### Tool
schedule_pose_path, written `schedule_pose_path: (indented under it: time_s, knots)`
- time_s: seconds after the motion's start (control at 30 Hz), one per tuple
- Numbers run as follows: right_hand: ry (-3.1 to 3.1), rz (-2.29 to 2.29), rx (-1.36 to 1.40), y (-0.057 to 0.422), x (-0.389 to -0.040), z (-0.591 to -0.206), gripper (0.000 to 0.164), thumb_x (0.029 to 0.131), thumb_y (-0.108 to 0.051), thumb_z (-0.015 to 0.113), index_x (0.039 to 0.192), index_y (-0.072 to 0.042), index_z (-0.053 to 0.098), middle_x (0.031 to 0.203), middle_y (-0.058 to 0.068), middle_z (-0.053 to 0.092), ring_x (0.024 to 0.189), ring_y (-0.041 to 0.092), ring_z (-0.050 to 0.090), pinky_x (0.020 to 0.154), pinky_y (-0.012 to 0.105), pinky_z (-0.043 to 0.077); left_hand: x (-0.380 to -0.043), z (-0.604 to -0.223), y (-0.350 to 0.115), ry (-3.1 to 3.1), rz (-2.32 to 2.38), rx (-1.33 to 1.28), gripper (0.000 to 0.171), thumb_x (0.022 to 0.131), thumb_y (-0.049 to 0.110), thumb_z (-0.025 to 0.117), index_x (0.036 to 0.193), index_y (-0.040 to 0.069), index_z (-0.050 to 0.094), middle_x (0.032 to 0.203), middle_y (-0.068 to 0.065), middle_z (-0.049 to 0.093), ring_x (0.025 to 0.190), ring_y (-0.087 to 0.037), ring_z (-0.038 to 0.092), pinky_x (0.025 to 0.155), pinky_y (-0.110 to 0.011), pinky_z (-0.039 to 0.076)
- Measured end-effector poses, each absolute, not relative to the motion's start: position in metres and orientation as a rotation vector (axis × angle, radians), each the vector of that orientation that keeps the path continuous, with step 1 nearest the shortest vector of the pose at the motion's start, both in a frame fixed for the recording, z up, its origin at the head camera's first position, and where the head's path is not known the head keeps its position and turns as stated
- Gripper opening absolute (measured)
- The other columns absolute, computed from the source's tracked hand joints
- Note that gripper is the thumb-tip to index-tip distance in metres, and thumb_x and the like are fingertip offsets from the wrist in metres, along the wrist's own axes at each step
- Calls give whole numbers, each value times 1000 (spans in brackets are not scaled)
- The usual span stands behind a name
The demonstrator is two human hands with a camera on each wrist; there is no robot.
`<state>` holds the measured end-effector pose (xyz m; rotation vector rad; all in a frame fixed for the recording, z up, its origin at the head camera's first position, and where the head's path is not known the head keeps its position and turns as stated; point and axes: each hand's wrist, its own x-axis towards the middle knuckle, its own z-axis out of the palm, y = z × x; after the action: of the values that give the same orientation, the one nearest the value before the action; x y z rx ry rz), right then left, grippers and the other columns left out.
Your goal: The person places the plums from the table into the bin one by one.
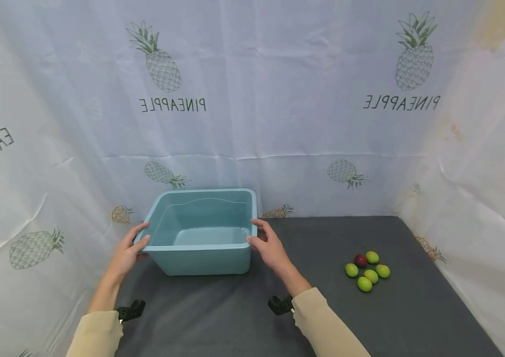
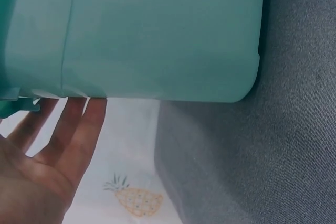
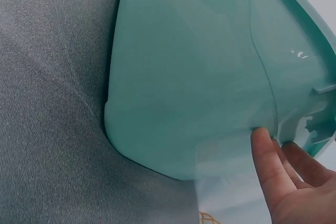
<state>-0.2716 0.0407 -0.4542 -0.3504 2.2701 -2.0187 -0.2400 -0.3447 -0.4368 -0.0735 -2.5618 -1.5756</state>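
A light blue-green plastic tub (image 1: 203,262) stands upright at the back left of the dark table, its inside bare. My left hand (image 1: 124,254) holds the left side of its rim, thumb on top. In the left wrist view, that hand's fingers (image 2: 86,129) reach up against the tub's outer wall (image 2: 157,40). On the opposite side, my right hand (image 1: 272,245) grips the right rim near the front corner. The right wrist view has its fingers (image 3: 268,161) against the outside of the tub (image 3: 184,77), under the rim. The tub's base appears to meet the cloth.
Several small yellow-green round fruits (image 1: 364,284) and one dark red fruit (image 1: 360,261) lie grouped on the right of the dark tabletop (image 1: 315,248). White pineapple-print curtains (image 1: 279,124) hang behind and at both sides, close behind the tub.
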Motion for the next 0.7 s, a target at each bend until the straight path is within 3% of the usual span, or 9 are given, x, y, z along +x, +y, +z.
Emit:
schedule_pose_path:
  time_s: [0.33,0.57,0.7]
  knots:
    - [2250,-2055,-351,52,-266,-456,46,94,-25,60,137,-32,44,139,12,43,121,29,51,91,48,46,-238,-439,-334,-2544,-1666,-60,57,102,34,43,151,11,24,155,-22,9,131,-47,31,93,-63,37]
    - [2253,-2025,-341,62,-263,-451,52,94,-26,60,142,-24,41,141,18,41,120,30,52,89,44,48,-238,-441,-330,-2530,-1711,-68,58,101,33,45,151,11,25,155,-20,11,129,-43,34,90,-57,41]
    - [2258,-2021,-344,66,-256,-442,51,95,-22,59,142,-20,41,139,20,41,116,30,53,89,48,47,-231,-432,-320,-2533,-1705,-59,55,102,27,45,150,8,26,154,-22,14,128,-44,35,90,-58,42]
